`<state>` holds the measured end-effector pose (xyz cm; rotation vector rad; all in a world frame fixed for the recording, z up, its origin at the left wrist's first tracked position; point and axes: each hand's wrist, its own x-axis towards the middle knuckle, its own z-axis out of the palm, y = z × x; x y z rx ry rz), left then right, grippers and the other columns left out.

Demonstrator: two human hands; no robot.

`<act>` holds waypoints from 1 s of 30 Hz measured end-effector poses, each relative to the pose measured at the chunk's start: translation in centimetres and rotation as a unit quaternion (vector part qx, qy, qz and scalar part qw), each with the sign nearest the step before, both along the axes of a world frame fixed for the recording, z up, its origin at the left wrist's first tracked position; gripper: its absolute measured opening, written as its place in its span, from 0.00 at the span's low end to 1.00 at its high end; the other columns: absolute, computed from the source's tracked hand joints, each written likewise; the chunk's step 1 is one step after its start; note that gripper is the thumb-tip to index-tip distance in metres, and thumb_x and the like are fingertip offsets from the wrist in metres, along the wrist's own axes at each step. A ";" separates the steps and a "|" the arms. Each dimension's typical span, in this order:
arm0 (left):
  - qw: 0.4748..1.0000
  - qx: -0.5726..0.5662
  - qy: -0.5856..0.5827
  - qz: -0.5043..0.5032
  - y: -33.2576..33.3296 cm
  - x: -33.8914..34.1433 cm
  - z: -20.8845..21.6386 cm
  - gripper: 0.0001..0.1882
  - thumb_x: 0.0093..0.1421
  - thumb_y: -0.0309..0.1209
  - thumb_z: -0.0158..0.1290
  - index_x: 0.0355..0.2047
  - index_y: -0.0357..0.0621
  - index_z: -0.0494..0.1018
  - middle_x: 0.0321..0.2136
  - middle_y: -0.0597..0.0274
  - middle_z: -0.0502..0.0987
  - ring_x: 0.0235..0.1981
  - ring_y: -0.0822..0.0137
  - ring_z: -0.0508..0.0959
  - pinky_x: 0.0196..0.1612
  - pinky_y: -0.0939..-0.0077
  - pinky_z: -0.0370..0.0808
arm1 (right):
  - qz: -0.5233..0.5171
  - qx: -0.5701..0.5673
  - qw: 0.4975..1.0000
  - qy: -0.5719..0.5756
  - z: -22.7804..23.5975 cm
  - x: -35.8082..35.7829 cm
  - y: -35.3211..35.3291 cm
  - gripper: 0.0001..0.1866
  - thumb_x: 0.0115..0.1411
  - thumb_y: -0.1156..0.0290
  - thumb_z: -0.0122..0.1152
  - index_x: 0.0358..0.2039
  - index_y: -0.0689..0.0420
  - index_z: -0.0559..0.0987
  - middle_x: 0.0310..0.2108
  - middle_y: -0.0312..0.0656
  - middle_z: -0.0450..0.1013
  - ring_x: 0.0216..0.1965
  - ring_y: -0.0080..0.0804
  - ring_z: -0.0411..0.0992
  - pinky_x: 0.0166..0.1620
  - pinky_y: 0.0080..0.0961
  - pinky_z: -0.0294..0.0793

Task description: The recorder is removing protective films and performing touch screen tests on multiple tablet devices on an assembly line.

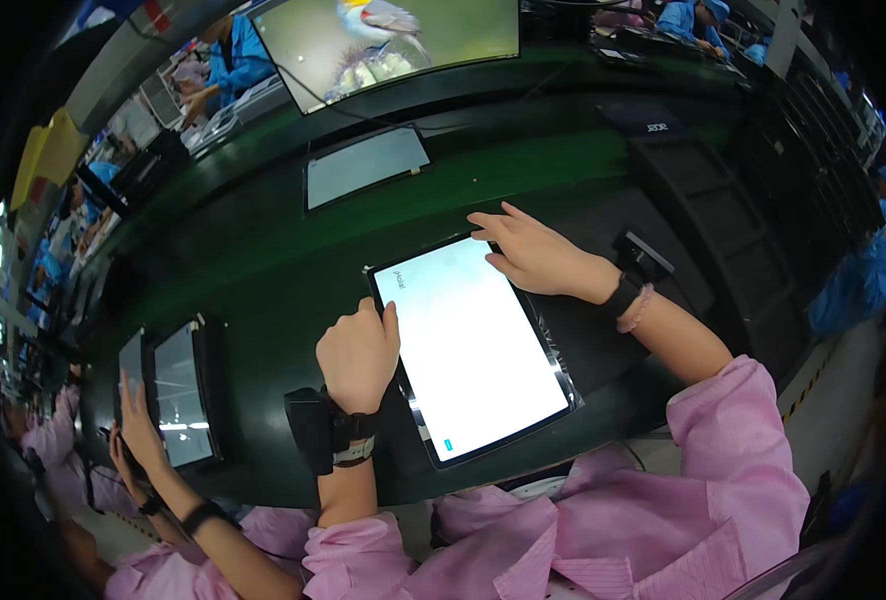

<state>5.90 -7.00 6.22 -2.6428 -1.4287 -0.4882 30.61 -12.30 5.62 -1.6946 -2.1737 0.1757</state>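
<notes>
A tablet [483,350] with a bright white lit screen lies tilted on the dark green bench in front of me. My left hand [358,355] is closed at its left edge, the thumb along the rim and the other fingers curled out of sight. Over the far right corner of the tablet is my right hand [548,262], palm down, fingers stretched out and apart. Whether its fingertips touch the screen, I cannot tell. Clear film sticks out along the tablet's right edge. Both wrists wear dark bands.
Another tablet [365,168] lies farther back, below a large monitor [393,40]. At left, a co-worker's hand [141,430] reaches over dark-screened tablets [181,390]. A black compartment tray [708,215] and a small black stand [646,252] are on the right.
</notes>
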 end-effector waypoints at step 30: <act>0.969 -0.009 -0.243 0.037 3.9 -0.1 -4.5 0.14 0.60 0.37 0.43 0.45 0.48 0.65 0.11 0.54 0.73 0.15 0.52 0.75 0.18 0.61 0.71 | 0.200 0.145 0.968 -0.044 1.1 -9.3 0.1 0.20 0.46 0.84 0.46 0.43 0.65 0.69 0.44 0.47 0.69 0.53 0.41 0.64 0.63 0.42 0.48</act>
